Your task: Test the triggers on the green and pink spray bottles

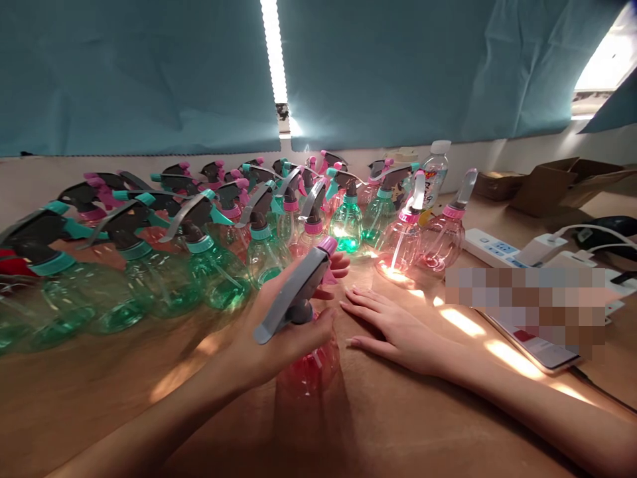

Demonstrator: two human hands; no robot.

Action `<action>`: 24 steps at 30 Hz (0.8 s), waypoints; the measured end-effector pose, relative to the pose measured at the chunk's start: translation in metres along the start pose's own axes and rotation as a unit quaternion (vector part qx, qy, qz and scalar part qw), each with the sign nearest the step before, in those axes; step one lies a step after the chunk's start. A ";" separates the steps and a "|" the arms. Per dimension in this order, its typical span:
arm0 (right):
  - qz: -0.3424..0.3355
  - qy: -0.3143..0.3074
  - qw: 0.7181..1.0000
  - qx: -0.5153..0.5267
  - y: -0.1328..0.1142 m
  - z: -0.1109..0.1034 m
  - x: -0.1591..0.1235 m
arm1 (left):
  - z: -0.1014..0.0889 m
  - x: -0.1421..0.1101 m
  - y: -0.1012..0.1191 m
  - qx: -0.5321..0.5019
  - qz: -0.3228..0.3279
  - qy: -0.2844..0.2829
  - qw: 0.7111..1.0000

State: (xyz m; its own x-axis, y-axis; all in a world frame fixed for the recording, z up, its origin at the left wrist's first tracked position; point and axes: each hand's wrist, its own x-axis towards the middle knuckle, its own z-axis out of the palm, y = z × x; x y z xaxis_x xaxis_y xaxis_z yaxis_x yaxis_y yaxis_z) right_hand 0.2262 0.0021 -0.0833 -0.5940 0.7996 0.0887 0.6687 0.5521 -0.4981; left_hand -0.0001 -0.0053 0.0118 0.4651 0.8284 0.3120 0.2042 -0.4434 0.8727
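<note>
A pink spray bottle [308, 372] with a grey and pink trigger head stands on the brown table in front of me. My left hand [279, 325] is around its neck, the thumb on the near side and the fingers reaching past the far side. Part of the bottle's neck and trigger is hidden by this hand. Just right of the bottle, my right hand [393, 325] lies flat on the table, palm down with fingers stretched, holding nothing.
Several green spray bottles [213, 279] line the left, with more pink and green ones behind. Two pink bottles [398, 245] stand right of centre. A clear drink bottle [438, 166], power strip [492, 245], phone [552, 352] and cardboard box [562, 189] sit to the right.
</note>
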 end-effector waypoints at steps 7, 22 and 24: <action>0.004 0.000 1.000 0.004 0.000 0.001 0.000 | -0.005 -0.001 -0.003 0.001 0.029 -0.047 0.998; 0.003 0.005 1.000 0.009 -0.001 0.000 0.000 | -0.003 -0.002 -0.008 -0.028 -0.001 -0.034 0.999; 0.000 0.007 1.000 0.009 0.000 0.001 0.000 | -0.001 -0.001 -0.003 -0.028 -0.005 -0.029 0.999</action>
State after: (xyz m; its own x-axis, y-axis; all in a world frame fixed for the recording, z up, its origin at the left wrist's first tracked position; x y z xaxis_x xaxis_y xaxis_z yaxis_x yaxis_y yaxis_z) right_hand 0.2258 0.0021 -0.0839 -0.5877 0.8029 0.0997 0.6611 0.5476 -0.5128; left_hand -0.0025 -0.0041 0.0091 0.5126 0.8106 0.2831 0.1614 -0.4148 0.8955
